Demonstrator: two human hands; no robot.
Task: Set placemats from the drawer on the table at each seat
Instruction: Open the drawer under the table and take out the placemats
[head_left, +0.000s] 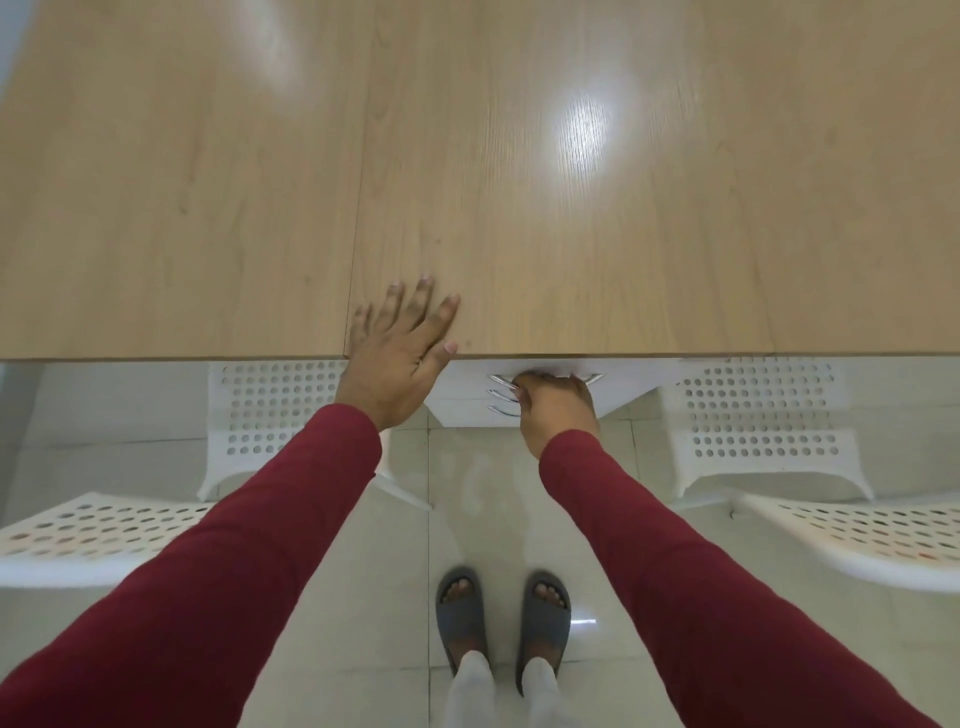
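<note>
Left hand (402, 353), fingers straight, rests flat on the table (571, 234) edge. Right hand (556, 405) curls round the top handle (501, 380) of the white drawers (462, 397) under the table's near edge; handles run left–right. Chairs (270, 415) flank both sides. No placemats visible.

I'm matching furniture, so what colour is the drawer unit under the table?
White, with shiny metal handles; the head view shows the drawer unit best.

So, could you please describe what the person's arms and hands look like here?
Both arms are covered by long, close-fitting dark red sleeves that end at the wrists. The left hand and right hand are bare: no gloves, rings, watch or bracelets are visible.
</note>
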